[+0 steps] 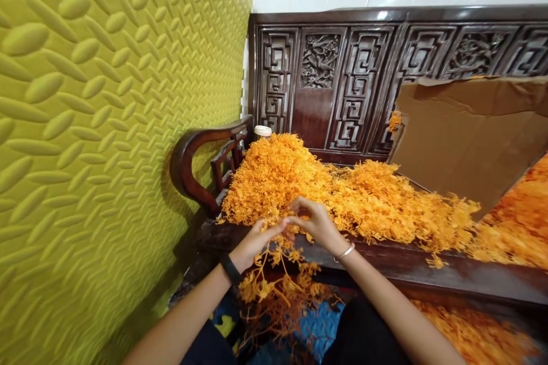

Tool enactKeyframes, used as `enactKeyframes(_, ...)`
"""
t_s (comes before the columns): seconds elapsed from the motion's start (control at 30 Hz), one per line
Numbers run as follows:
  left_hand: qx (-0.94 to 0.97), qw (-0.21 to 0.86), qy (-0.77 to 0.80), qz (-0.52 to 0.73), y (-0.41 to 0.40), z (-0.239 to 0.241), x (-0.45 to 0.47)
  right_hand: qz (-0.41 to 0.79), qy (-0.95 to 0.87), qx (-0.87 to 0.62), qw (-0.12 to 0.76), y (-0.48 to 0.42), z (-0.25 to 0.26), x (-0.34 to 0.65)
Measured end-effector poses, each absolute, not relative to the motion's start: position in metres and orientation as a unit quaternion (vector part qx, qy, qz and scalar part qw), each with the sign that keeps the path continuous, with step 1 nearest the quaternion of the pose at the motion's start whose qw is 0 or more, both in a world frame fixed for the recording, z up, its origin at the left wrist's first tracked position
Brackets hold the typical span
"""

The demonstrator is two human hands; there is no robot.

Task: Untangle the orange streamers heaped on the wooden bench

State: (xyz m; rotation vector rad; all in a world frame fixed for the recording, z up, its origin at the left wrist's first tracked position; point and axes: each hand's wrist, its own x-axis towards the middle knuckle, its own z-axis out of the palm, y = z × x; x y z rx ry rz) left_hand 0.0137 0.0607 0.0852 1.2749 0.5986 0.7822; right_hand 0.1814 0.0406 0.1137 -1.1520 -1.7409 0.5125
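A big heap of orange plastic flower sprigs (342, 194) covers the seat of a dark carved wooden bench (411, 265). My left hand (256, 242), with a black band on the wrist, and my right hand (314, 223), with a thin bracelet, meet at the heap's front edge. Both pinch the same small cluster of orange sprigs (287, 227) between fingertips. More sprigs (278, 288) dangle below my hands over the bench edge.
A yellow-green embossed padded wall (107, 125) stands close on the left. A brown cardboard sheet (471, 137) leans on the bench back at right. A white-lidded container (262, 132) sits by the curved armrest (192, 165). More orange sprigs (471, 336) lie low at right.
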Motion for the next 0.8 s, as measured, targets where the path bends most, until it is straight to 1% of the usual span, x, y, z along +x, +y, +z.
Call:
enactKeyframes(0.1, 0.536, 0.674, 0.292, 0.415, 0.063, 0.083, 0.021, 0.169, -0.714, -0.476, 0.484, 0.044, 0.114, 0.182)
enactKeyframes(0.17, 0.535, 0.655, 0.294, 0.445, 0.064, 0.083, 0.023, 0.185, -0.703, -0.477, 0.494, 0.046, 0.114, 0.183)
enactKeyframes(0.27, 0.558, 0.622, 0.291, 0.465, 0.066, 0.086, 0.021, 0.279, -0.676, -0.467, 0.497, 0.049, 0.111, 0.185)
enactKeyframes(0.37, 0.562, 0.615, 0.303, 0.462, 0.067, 0.087, 0.014, 0.382, -0.668, -0.434, 0.468, 0.049, 0.109, 0.185)
enactKeyframes(0.47, 0.538, 0.642, 0.303, 0.454, 0.068, 0.085, 0.007, 0.440, -0.669, -0.414, 0.432, 0.046, 0.108, 0.185)
enactKeyframes(0.57, 0.468, 0.706, 0.290, 0.446, 0.068, 0.081, 0.005, 0.472, -0.658, -0.404, 0.425, 0.045, 0.108, 0.185)
enactKeyframes(0.7, 0.443, 0.756, 0.255, 0.409, 0.070, 0.079, 0.004, 0.508, -0.633, -0.381, 0.443, 0.045, 0.107, 0.185)
enactKeyframes(0.8, 0.471, 0.766, 0.200, 0.389, 0.073, 0.082, 0.000, 0.534, -0.596, -0.348, 0.489, 0.045, 0.109, 0.188)
